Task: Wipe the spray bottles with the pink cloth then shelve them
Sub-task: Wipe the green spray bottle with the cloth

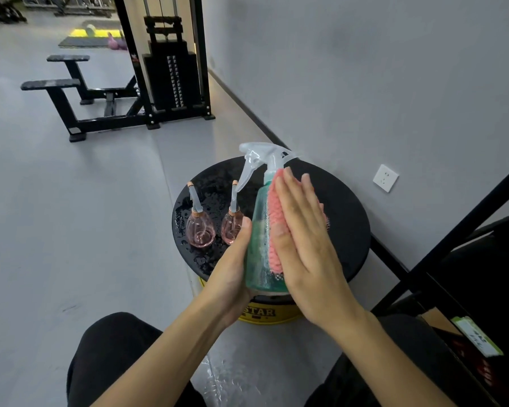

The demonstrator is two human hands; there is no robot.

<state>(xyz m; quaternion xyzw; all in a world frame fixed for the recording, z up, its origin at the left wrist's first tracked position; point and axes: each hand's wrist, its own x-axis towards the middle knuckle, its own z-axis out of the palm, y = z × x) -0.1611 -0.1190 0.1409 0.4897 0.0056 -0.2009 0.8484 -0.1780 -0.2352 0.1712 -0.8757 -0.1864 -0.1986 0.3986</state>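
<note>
Left hand [232,277] grips upright green bottle [259,236], nozzle leftward; right hand [303,242], fingers [291,195] flat, presses pink cloth [274,204].

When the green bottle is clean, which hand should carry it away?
Probably the left hand: it already grips the green bottle near its base. The right hand lies flat with straight fingers, pressing the pink cloth against the bottle.

A gym: black weight-stack cable machine [171,80], padded bench [53,83], exercise mats [91,39] on a grey floor [41,201].
</note>
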